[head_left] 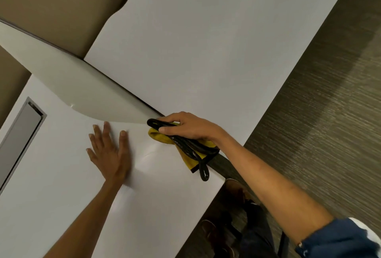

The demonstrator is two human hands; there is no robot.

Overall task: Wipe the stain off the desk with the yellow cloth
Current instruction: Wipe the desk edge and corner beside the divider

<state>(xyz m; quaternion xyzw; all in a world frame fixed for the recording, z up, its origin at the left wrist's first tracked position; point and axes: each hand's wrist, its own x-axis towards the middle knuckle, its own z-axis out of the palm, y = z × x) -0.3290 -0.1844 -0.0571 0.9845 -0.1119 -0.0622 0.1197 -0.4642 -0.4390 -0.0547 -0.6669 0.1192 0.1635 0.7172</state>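
Though bunched, yellow cloth (pixel 162 137) under right hand (pixel 189 126)

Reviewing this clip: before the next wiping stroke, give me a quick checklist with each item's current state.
1. Yellow cloth in hand: ok, the right hand presses on it, fingers curled over the black edging.
2. Cloth on the desk: ok, though part hangs over the near edge.
3. Left hand bracing: ok, flat on the desk, fingers spread, apart from the cloth.
4. Stain located: cannot tell, no clear mark shows; only faint streaks beside the cloth.
5. Stroke path: not ok toward the divider panel, which lies right beside the cloth.
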